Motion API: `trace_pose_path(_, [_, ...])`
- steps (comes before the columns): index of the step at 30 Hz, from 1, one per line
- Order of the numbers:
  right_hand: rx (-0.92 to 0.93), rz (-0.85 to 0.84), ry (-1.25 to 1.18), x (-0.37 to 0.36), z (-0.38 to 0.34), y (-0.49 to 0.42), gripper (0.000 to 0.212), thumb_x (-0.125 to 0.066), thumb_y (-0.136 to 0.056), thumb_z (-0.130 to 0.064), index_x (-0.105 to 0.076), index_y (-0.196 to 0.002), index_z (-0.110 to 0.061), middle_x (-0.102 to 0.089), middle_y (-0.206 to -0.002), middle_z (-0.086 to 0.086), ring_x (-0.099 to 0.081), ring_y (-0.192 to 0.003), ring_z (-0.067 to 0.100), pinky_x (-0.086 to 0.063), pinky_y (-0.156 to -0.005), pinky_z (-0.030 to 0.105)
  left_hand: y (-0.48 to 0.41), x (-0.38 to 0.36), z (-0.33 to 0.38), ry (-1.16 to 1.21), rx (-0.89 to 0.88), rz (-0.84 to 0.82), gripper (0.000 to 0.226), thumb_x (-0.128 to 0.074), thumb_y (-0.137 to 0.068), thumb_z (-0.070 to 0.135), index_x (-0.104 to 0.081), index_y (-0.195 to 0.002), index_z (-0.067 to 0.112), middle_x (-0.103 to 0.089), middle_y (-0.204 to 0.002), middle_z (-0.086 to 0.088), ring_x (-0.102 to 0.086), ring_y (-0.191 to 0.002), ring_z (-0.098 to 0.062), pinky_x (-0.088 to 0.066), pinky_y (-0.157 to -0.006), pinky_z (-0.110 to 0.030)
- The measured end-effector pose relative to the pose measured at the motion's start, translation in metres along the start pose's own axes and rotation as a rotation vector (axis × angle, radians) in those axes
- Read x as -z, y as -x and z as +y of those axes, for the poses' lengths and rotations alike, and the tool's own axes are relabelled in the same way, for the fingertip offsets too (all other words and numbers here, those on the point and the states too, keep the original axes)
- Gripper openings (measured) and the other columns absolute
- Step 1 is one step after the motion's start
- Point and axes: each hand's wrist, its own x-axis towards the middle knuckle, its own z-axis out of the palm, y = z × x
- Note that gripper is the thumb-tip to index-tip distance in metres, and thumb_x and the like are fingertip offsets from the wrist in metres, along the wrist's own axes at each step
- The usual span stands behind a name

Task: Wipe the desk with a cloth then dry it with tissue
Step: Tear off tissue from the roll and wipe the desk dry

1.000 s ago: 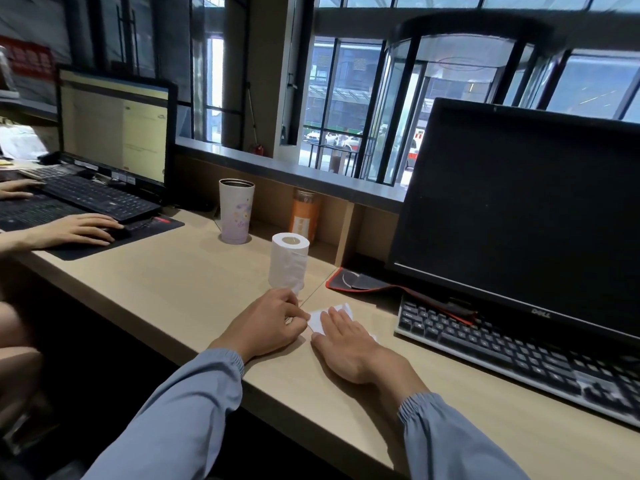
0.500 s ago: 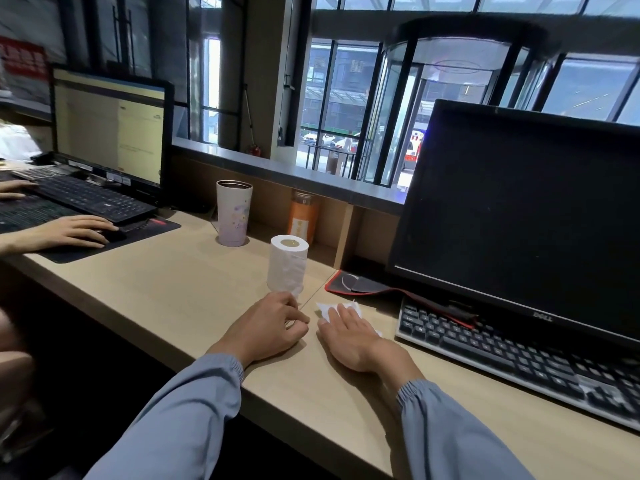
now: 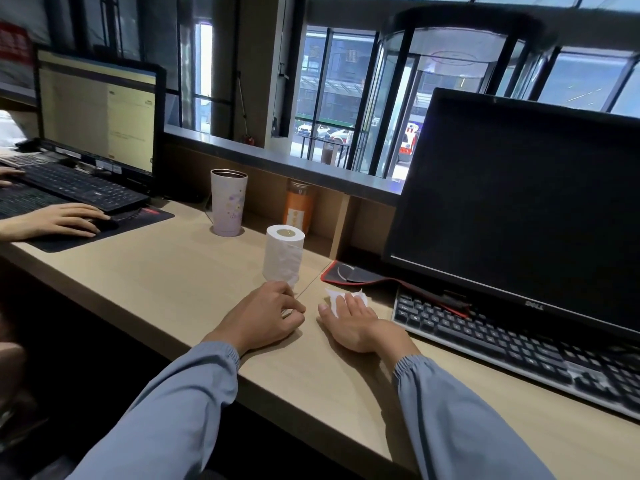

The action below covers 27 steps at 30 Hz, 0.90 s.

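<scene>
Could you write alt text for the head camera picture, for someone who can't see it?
A person's right hand presses a white tissue flat on a wooden desk; the left hand rests curled beside a tissue roll. A dark monitor and keyboard stand to the right.

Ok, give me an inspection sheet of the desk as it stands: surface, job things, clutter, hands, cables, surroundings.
Surface: light wood desk; whether it is wet cannot be told.
Job's things: white tissue lying flat on the desk; tissue roll upright just behind the left hand. Cloth: nothing seen.
Clutter: tumbler, orange bottle in the recess, red-edged mat, keyboard, dark monitor.
Hands: left hand rests on the desk, fingers loosely curled, nothing seen in it; right hand lies flat, fingers pressing the tissue.
Cables: nothing seen for certain.
Surroundings: another person's hand on a mouse by a lit monitor; glazed front behind.
</scene>
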Motion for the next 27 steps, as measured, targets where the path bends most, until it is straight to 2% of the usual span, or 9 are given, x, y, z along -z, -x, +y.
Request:
trace_pose_path(7, [-0.111,0.092,-0.089,0.005,-0.005,-0.003,0.09,-0.006,-0.099,-0.073,-0.001,-0.165,-0.011,0.003,-0.173,0.01,0.006,-0.159,0.027,0.0,-0.127,0.047,-0.002,0.001,0.001,0.012,0.031,-0.024,0.029,-0.058,-0.097,0.039,-0.08,-0.114,0.032,-0.058,-0.113,0.017,-0.052,-0.109,-0.004,-0.047,-0.1,-0.027])
trace_pose_path(12, [-0.154,0.058,-0.075,-0.006,-0.006,0.009,0.094,-0.005,-0.098,-0.075,0.007,-0.164,-0.01,0.016,-0.171,0.011,0.016,-0.158,0.027,0.005,-0.127,0.045,-0.003,0.0,-0.001,0.027,0.025,-0.016,0.029,-0.057,-0.097,0.038,-0.08,-0.112,0.032,-0.059,-0.111,0.017,-0.051,-0.107,-0.002,-0.044,-0.094,-0.021])
trace_pose_path(15, [-0.223,0.032,-0.057,0.003,-0.01,0.0,0.1,-0.005,-0.095,-0.078,0.006,-0.164,-0.007,0.012,-0.172,0.015,0.012,-0.158,0.03,0.004,-0.127,0.046,0.0,-0.002,-0.001,0.025,0.017,-0.015,0.029,-0.057,-0.096,0.038,-0.081,-0.113,0.032,-0.058,-0.11,0.018,-0.051,-0.108,-0.001,-0.046,-0.097,-0.024])
trace_pose_path(18, [-0.246,0.066,-0.067,0.009,-0.01,-0.005,0.102,-0.006,-0.095,-0.08,0.002,-0.164,-0.005,0.005,-0.172,0.017,0.005,-0.158,0.034,0.001,-0.128,0.048,0.0,0.001,-0.001,0.044,0.011,0.001,0.03,-0.057,-0.096,0.037,-0.08,-0.114,0.032,-0.058,-0.11,0.019,-0.051,-0.109,0.0,-0.044,-0.097,-0.02])
trace_pose_path(27, [-0.282,0.066,-0.046,-0.008,-0.011,0.014,0.105,0.0,-0.09,-0.084,0.012,-0.163,-0.009,0.019,-0.169,0.02,0.02,-0.156,0.036,0.009,-0.126,0.051,0.0,0.001,0.001,0.03,0.006,-0.015,0.031,-0.055,-0.096,0.039,-0.08,-0.114,0.032,-0.058,-0.11,0.018,-0.05,-0.107,-0.001,-0.044,-0.096,-0.021])
